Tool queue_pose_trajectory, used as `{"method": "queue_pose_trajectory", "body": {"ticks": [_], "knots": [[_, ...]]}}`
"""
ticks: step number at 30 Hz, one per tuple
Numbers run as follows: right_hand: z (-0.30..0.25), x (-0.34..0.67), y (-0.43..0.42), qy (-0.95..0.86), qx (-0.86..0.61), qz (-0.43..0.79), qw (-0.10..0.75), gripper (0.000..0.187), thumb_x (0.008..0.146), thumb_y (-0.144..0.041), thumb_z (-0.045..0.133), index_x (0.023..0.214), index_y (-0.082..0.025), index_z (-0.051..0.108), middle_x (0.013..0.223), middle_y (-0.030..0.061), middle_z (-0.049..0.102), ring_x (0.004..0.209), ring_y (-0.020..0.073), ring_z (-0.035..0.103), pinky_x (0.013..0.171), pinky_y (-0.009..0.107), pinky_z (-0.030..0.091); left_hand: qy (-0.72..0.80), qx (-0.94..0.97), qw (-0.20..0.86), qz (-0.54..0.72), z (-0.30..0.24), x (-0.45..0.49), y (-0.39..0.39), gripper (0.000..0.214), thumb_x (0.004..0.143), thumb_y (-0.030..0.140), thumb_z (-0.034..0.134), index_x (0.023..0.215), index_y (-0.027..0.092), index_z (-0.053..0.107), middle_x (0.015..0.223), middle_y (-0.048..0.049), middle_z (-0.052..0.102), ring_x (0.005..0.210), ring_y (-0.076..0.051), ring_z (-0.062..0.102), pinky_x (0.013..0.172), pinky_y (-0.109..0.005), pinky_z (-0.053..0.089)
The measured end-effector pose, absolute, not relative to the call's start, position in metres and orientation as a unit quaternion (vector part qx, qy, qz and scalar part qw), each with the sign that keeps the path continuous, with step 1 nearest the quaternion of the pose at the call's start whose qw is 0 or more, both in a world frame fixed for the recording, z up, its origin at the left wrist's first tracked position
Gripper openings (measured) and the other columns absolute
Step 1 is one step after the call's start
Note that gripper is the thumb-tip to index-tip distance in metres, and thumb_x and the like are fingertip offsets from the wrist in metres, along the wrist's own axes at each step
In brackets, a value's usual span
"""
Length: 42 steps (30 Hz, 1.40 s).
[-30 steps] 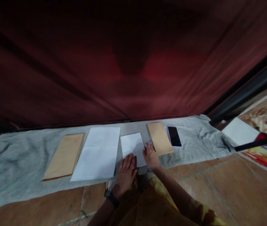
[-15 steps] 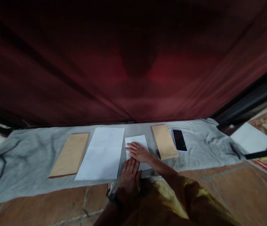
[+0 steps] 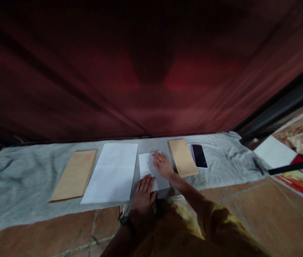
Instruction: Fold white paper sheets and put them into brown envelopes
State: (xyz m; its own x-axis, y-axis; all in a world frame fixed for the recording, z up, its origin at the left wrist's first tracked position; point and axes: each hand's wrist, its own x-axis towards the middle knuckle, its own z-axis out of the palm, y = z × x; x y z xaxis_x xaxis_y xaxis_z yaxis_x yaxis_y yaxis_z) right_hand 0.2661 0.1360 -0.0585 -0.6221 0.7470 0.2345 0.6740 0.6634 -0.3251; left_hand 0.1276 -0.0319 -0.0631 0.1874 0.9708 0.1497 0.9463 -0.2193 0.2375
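A smaller white sheet of paper (image 3: 146, 163), which looks folded, lies flat on the grey cloth in front of me. My left hand (image 3: 144, 192) rests flat at its lower left edge, fingers stretched out. Across its upper right part lies my right hand (image 3: 163, 165), palm down with the fingers extended. To the left is a larger stack of white paper (image 3: 111, 173) with a faint crease across it. Brown envelopes (image 3: 73, 175) sit farther left. Another brown envelope (image 3: 183, 158) lies just right of my right hand.
A phone (image 3: 199, 156) with a dark screen lies right of the envelope. The grey cloth (image 3: 223, 160) covers the long surface, with a dark red curtain (image 3: 151, 117) behind it. At far right a black bar (image 3: 296, 166) crosses colourful printed material. Tiled floor (image 3: 68, 232) shows below.
My right hand has slid right across the small sheet, uncovering its upper left part. The left hand stays near the lower left edge. The whole view has shifted slightly.
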Motion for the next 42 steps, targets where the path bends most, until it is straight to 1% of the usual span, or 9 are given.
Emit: {"method": "queue_pose_trajectory", "body": {"ticks": [7, 13, 17, 22, 27, 33, 37, 40, 42], "knots": [[-0.068, 0.323, 0.046, -0.917, -0.352, 0.116, 0.148, 0.048, 0.103, -0.028, 0.049, 0.15, -0.018, 0.048, 0.158, 0.0116, 0.044, 0.147, 0.0254, 0.038, 0.121, 0.049, 0.035, 0.623, 0.777, 0.062, 0.071, -0.052, 0.126, -0.025, 0.052, 0.098, 0.033, 0.049, 0.146, 0.013, 0.049, 0.154, -0.0173, 0.049, 0.144, -0.03, 0.044, 0.115, -0.048, 0.04], [-0.057, 0.341, 0.037, -0.932, -0.311, 0.125, 0.139, 0.063, 0.098, -0.041, 0.059, 0.153, -0.014, 0.043, 0.16, 0.0166, 0.04, 0.148, 0.0289, 0.036, 0.121, 0.051, 0.034, 0.613, 0.788, 0.051, -0.013, -0.035, 0.139, -0.022, 0.053, 0.092, 0.017, 0.05, 0.145, 0.011, 0.05, 0.154, -0.0226, 0.047, 0.144, -0.034, 0.043, 0.116, -0.05, 0.038], [-0.056, 0.34, 0.037, -0.931, -0.306, 0.133, 0.147, 0.064, 0.095, -0.037, 0.062, 0.152, -0.012, 0.044, 0.16, 0.0181, 0.039, 0.148, 0.0301, 0.035, 0.121, 0.052, 0.033, 0.624, 0.778, 0.066, -0.038, -0.029, 0.144, -0.022, 0.058, 0.089, 0.01, 0.049, 0.147, 0.011, 0.047, 0.156, -0.0232, 0.044, 0.146, -0.035, 0.041, 0.117, -0.051, 0.036], [-0.063, 0.343, 0.044, -0.915, -0.316, 0.183, 0.172, 0.053, 0.091, -0.02, 0.063, 0.143, -0.019, 0.056, 0.152, 0.0133, 0.051, 0.141, 0.0263, 0.047, 0.118, 0.049, 0.038, 0.618, 0.78, 0.103, -0.008, -0.027, 0.131, -0.02, 0.054, 0.09, 0.007, 0.045, 0.143, 0.014, 0.052, 0.155, -0.0183, 0.048, 0.145, -0.03, 0.043, 0.116, -0.048, 0.04], [-0.072, 0.349, 0.055, -0.865, -0.368, 0.224, 0.257, 0.037, 0.093, -0.011, 0.056, 0.124, -0.025, 0.071, 0.133, 0.0079, 0.068, 0.129, 0.0239, 0.058, 0.11, 0.048, 0.047, 0.621, 0.764, 0.156, 0.081, -0.024, 0.106, -0.021, 0.041, 0.093, 0.007, 0.043, 0.126, 0.018, 0.065, 0.137, -0.0117, 0.066, 0.13, -0.022, 0.06, 0.11, -0.04, 0.047], [-0.072, 0.344, 0.053, -0.832, -0.387, 0.265, 0.295, 0.026, 0.099, -0.026, 0.054, 0.115, -0.026, 0.074, 0.122, 0.0063, 0.073, 0.117, 0.0241, 0.065, 0.103, 0.045, 0.052, 0.612, 0.726, 0.243, 0.198, -0.013, 0.089, -0.02, 0.031, 0.098, 0.024, 0.046, 0.114, 0.023, 0.072, 0.118, -0.0069, 0.075, 0.11, -0.021, 0.07, 0.101, -0.037, 0.054], [-0.068, 0.34, 0.052, -0.812, -0.419, 0.28, 0.293, 0.03, 0.102, -0.031, 0.048, 0.117, -0.027, 0.073, 0.118, 0.0057, 0.074, 0.112, 0.0237, 0.067, 0.103, 0.043, 0.052, 0.566, 0.668, 0.41, 0.254, 0.002, 0.09, 0.002, 0.04, 0.097, 0.044, 0.049, 0.128, 0.026, 0.068, 0.129, -0.0051, 0.072, 0.117, -0.022, 0.067, 0.101, -0.035, 0.053], [-0.067, 0.34, 0.052, -0.808, -0.425, 0.283, 0.295, 0.031, 0.104, -0.034, 0.046, 0.119, -0.026, 0.072, 0.12, 0.0064, 0.074, 0.113, 0.0248, 0.066, 0.104, 0.044, 0.05, 0.564, 0.591, 0.515, 0.261, 0.013, 0.088, 0.03, 0.048, 0.09, 0.054, 0.058, 0.125, 0.023, 0.071, 0.134, -0.0071, 0.068, 0.127, -0.027, 0.06, 0.108, -0.04, 0.047], [-0.065, 0.342, 0.052, -0.814, -0.412, 0.29, 0.29, 0.032, 0.104, -0.036, 0.045, 0.119, -0.027, 0.072, 0.121, 0.0055, 0.073, 0.115, 0.0247, 0.066, 0.104, 0.044, 0.05, 0.55, 0.566, 0.563, 0.245, 0.016, 0.081, 0.049, 0.049, 0.084, 0.057, 0.065, 0.114, 0.02, 0.075, 0.123, -0.009, 0.074, 0.117, -0.029, 0.066, 0.102, -0.042, 0.052]]}}
